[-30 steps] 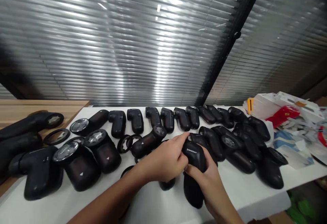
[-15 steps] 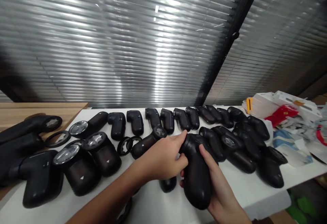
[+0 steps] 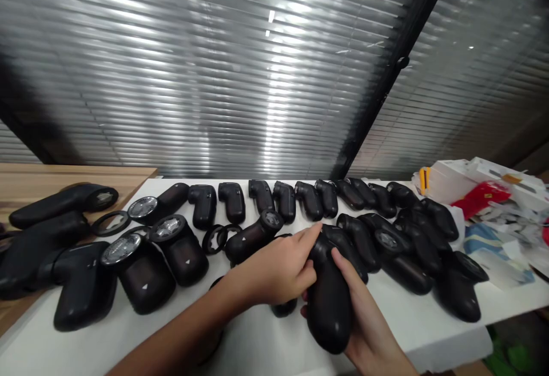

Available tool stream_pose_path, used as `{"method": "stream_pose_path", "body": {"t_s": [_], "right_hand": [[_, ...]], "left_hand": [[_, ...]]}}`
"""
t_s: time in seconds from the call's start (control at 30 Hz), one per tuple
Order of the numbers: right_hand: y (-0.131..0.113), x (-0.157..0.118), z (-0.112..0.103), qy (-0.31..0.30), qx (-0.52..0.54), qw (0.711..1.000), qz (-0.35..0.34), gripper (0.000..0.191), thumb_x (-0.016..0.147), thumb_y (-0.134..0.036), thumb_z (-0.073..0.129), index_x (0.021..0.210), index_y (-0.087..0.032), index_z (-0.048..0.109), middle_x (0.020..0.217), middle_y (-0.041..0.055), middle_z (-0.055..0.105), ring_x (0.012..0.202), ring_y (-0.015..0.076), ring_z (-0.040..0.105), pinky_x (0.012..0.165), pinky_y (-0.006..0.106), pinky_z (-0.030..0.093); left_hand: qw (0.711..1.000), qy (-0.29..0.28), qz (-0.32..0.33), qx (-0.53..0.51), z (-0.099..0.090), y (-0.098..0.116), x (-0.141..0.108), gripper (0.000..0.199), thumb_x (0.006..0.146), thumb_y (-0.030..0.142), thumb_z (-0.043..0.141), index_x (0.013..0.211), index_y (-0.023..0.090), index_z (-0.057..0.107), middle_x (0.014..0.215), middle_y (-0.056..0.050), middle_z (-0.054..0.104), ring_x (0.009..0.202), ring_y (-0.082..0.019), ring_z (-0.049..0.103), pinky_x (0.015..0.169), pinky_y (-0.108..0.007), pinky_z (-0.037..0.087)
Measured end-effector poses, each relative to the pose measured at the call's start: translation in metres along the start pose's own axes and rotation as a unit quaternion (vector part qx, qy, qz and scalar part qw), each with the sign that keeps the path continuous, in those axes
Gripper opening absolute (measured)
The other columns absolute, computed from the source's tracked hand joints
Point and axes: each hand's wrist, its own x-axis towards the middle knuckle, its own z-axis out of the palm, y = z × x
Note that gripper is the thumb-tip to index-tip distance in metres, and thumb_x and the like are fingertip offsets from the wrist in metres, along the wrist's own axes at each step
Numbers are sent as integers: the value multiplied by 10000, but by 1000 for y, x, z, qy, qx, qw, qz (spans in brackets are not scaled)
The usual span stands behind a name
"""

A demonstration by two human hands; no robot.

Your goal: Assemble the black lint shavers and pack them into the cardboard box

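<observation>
A black handheld device with a rounded body and angled head, apparently a fabric shaver (image 3: 329, 302), is held over the front of the white table. My right hand (image 3: 364, 324) wraps around its body from the right, thumb along the side. At the head end my left hand (image 3: 281, 264) is closed, index finger along the head and thumb bent against it; the face of that head is hidden. Beneath my left hand, part of another black shaver (image 3: 285, 307) shows. Just beyond lies a shaver with a round metal face (image 3: 253, 239).
More black shavers stand in a row along the back of the white table (image 3: 253, 342), with others piled at right (image 3: 407, 273) and left (image 3: 146, 279). Loose black rings (image 3: 110, 223) lie among them. White boxes and a red packet (image 3: 482, 198) fill the right end; blinds rise behind.
The view has shifted slightly, so the table's things appear a little further right. Both hands keep nearly the same hold on the shaver.
</observation>
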Motion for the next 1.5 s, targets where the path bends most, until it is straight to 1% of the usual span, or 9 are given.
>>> {"method": "stream_pose_path", "body": {"t_s": [0.2, 0.33, 0.43, 0.63, 0.77, 0.93, 1.13, 1.33, 1.5], "right_hand": [[12, -2, -8, 3, -71, 997, -27, 642, 744, -584, 743, 1242, -209, 585, 747, 15, 734, 610, 209, 665, 630, 360, 586], [23, -8, -11, -36, -108, 989, -98, 635, 782, -521, 746, 1321, -306, 489, 1081, -17, 723, 1003, 195, 669, 933, 321, 517], [29, -13, -11, -42, -147, 982, -111, 643, 785, -558, 726, 1319, -311, 470, 1207, -3, 679, 1156, 222, 612, 997, 339, 467], [32, -23, -8, -42, -190, 972, -134, 567, 794, -599, 689, 1235, -300, 497, 1174, 8, 671, 1154, 241, 597, 992, 365, 455], [28, -19, -13, -43, -277, 939, -198, 534, 817, -600, 666, 1236, -321, 489, 1233, 4, 645, 1229, 243, 548, 1030, 383, 415], [16, -9, -13, -19, -328, 910, -253, 558, 821, -600, 662, 1267, -324, 471, 1238, 15, 635, 1208, 249, 562, 1030, 402, 410], [8, 13, -3, 32, -333, 880, -337, 552, 804, -591, 680, 1241, -295, 517, 1218, 29, 627, 1177, 252, 573, 1026, 407, 413], [8, 26, -3, 0, -349, 881, -319, 487, 869, -547, 623, 1249, -271, 492, 1247, 40, 602, 1221, 248, 533, 1055, 382, 377], [5, 27, -9, -32, -344, 885, -312, 472, 875, -525, 628, 1256, -279, 498, 1280, 34, 590, 1250, 253, 516, 1083, 396, 349]], "left_hand": [[997, 53, -13, -50, 6, 4, -13, 686, 812, 85, 493, 1475, 160, 332, 1327, -104, 597, 1132, -261, 624, 936, -349, 512], [996, 43, -50, -57, 10, 11, -29, 669, 814, 98, 491, 1462, 131, 328, 1327, -143, 591, 1127, -285, 627, 936, -383, 524], [995, 34, -73, -66, 12, 16, -39, 646, 851, 124, 470, 1474, 97, 302, 1420, -182, 511, 1238, -303, 566, 1017, -410, 492], [994, 46, -70, -63, 14, 22, -48, 614, 888, 145, 462, 1481, 80, 320, 1495, -180, 432, 1361, -294, 455, 1124, -426, 410], [994, 59, -61, -64, 13, 22, -45, 549, 902, 167, 483, 1439, 93, 398, 1465, -167, 467, 1330, -290, 478, 1115, -431, 418], [994, 88, -18, -66, 12, 18, -29, 558, 884, 112, 473, 1437, 119, 398, 1441, -134, 490, 1310, -258, 496, 1116, -388, 427], [989, 134, -17, -67, 14, 8, -7, 561, 861, 52, 430, 1420, 94, 397, 1455, -142, 441, 1321, -233, 470, 1151, -374, 394], [988, 134, -31, -69, 15, -4, -5, 544, 860, 62, 446, 1402, 92, 424, 1434, -143, 465, 1270, -241, 518, 1117, -374, 434], [989, 132, -16, -68, 6, -3, -9, 524, 850, 77, 495, 1373, 108, 477, 1440, -127, 497, 1321, -247, 484, 1119, -331, 420]]}}
